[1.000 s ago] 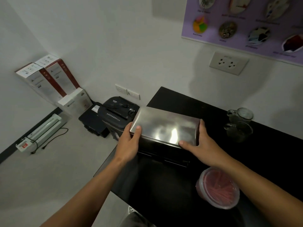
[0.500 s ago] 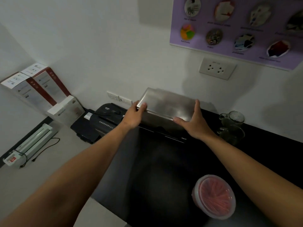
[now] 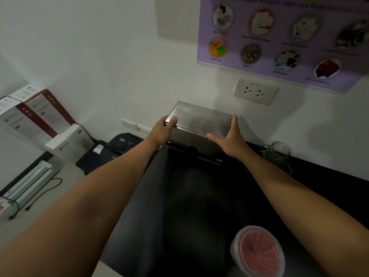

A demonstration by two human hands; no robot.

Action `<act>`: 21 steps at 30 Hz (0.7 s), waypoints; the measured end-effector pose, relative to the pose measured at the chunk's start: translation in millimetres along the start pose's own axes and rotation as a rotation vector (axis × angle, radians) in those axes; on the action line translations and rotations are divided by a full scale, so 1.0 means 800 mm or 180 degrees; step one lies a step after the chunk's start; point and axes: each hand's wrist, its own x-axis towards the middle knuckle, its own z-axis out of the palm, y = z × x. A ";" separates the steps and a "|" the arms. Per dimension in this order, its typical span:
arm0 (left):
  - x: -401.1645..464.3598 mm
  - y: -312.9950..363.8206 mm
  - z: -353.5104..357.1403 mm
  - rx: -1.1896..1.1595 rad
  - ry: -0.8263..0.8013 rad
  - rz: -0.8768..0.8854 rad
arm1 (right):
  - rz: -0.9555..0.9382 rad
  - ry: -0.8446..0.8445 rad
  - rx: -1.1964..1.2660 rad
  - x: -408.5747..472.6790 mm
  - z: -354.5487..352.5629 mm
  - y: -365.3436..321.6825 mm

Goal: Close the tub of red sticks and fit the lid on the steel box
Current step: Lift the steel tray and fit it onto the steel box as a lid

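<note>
Both hands, left hand [image 3: 162, 130] and right hand [image 3: 232, 139], clamp the steel lid [image 3: 199, 121] at its ends, fingers closed on its rim, probably to keep it level over the steel box [image 3: 191, 142] beneath.

Nearer than both grips, the black table [image 3: 189, 206] lies bare; the lidded tub [image 3: 258, 251] sits near its front edge, glass jars [image 3: 276, 154] right of the right grip [image 3: 232, 139].

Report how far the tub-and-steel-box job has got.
Done: the round clear plastic tub of red sticks looks closed, a clear lid over it. In hand: the left hand and right hand grip the ends of the flat steel lid on the rectangular steel box at the back of the black counter. Left: whether the lid is fully seated cannot be told.
</note>
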 end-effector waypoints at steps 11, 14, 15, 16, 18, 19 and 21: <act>0.023 0.007 0.000 0.0217 -0.0013 -0.0027 | -0.0009 0.0047 0.0065 0.021 0.001 0.000; 0.020 0.013 0.001 0.0280 -0.0049 -0.0081 | 0.0021 0.0045 0.0058 0.020 0.001 -0.002; 0.017 0.015 0.002 0.0288 -0.0034 -0.0116 | 0.0035 0.0037 0.0058 0.018 0.000 -0.003; 0.015 0.018 0.003 0.0293 0.0009 -0.0164 | 0.0053 0.0021 0.0054 0.017 -0.001 -0.005; 0.012 0.022 0.004 0.0348 0.0156 -0.0224 | 0.0088 -0.0023 0.0007 0.013 -0.006 -0.008; 0.011 0.023 0.003 0.0372 0.0220 -0.0239 | 0.0102 -0.0051 -0.0048 0.011 -0.010 -0.010; 0.005 0.025 0.001 0.0420 0.0254 -0.0280 | 0.0111 -0.0102 -0.0213 0.005 -0.019 -0.013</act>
